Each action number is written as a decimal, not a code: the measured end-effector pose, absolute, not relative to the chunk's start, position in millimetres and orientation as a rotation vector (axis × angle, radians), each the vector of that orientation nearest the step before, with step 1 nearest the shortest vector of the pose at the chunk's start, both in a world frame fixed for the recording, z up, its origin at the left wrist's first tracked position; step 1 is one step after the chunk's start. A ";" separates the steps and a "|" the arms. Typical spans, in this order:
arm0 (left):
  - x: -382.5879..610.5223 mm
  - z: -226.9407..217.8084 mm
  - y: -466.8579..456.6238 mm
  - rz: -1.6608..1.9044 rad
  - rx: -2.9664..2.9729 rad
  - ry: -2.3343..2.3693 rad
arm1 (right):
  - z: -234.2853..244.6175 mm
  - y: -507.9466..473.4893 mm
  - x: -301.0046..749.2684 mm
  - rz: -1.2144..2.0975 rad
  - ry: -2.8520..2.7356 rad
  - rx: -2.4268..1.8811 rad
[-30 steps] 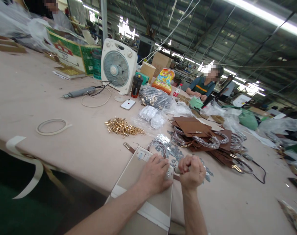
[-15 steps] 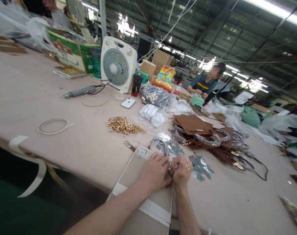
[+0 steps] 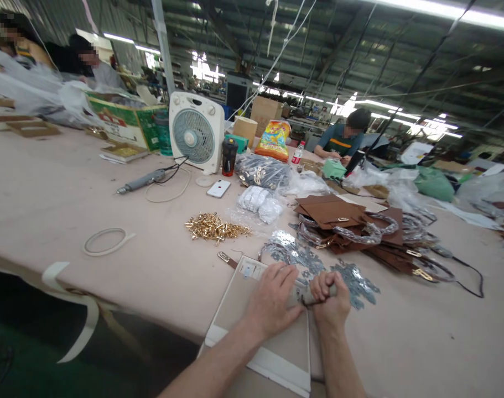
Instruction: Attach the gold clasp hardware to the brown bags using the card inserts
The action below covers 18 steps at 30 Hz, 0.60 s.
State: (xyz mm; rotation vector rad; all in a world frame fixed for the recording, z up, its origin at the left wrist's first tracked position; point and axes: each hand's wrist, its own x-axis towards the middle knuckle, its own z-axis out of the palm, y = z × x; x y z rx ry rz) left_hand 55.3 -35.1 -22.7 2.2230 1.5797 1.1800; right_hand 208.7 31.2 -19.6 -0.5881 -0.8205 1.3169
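Observation:
My left hand [image 3: 272,301] lies flat, fingers stretched, on a pale board [image 3: 239,301] at the table's near edge, pressing down something small that its fingers hide. My right hand [image 3: 328,301] is a fist wrapped round a dark tool handle [image 3: 313,297] right beside the left fingertips. A brown strap with a metal buckle [image 3: 225,258] pokes out from behind the board. Silvery wrapped pieces [image 3: 351,276] lie scattered just beyond both hands.
Gold metal parts [image 3: 212,228] lie in a heap, a tape ring [image 3: 105,241] to their left. Brown leather pieces [image 3: 338,218] are stacked right. Farther back stand a white fan [image 3: 193,132], a phone [image 3: 218,188], a power tool [image 3: 141,181] and bags. Other people work at the far edges.
The view has shifted down and to the right. My right fist has moved a little right and turned, so the dark handle shows. My left hand stays flat on the board.

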 end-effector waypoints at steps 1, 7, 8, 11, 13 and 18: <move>53.3 -21.7 -36.2 1.234 2.197 1.577 | -20.5 31.5 209.3 1.329 -0.806 -0.578; 23.2 -16.7 -45.8 1.547 2.014 1.709 | -22.0 33.4 211.8 1.347 -0.787 -0.549; 16.3 -16.3 -47.0 1.557 2.005 1.720 | -21.7 33.7 211.8 1.346 -0.790 -0.548; 0.0 -16.1 -48.8 1.473 2.040 1.686 | -20.9 34.1 211.4 1.332 -0.796 -0.556; -4.8 -17.3 -48.8 1.376 2.103 1.634 | -20.9 34.2 211.2 1.323 -0.802 -0.561; -1.6 -22.3 -47.5 1.233 2.208 1.623 | -20.8 34.1 211.8 1.309 -0.814 -0.555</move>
